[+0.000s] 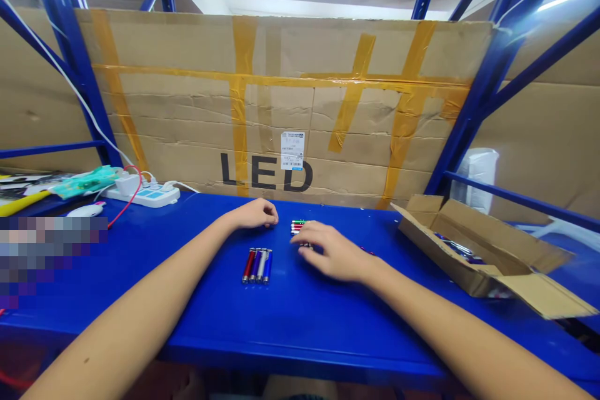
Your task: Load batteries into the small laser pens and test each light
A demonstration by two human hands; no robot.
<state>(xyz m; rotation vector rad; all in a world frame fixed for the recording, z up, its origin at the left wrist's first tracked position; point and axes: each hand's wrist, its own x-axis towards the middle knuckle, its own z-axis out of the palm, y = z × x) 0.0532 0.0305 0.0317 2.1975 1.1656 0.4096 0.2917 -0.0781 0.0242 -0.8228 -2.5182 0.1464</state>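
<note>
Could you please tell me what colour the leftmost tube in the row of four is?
The leftmost tube is red, best seen in the head view.

left hand (pixel 255 214) is loosely curled over a blue table (pixel 210 319), four shiny tubes (pixel 257 265) lined up nearby, right hand (pixel 330 253) partly covers a second bunch (pixel 299 225), can't really tell if it's gripping any, open box (pixel 462 275) off right
</note>
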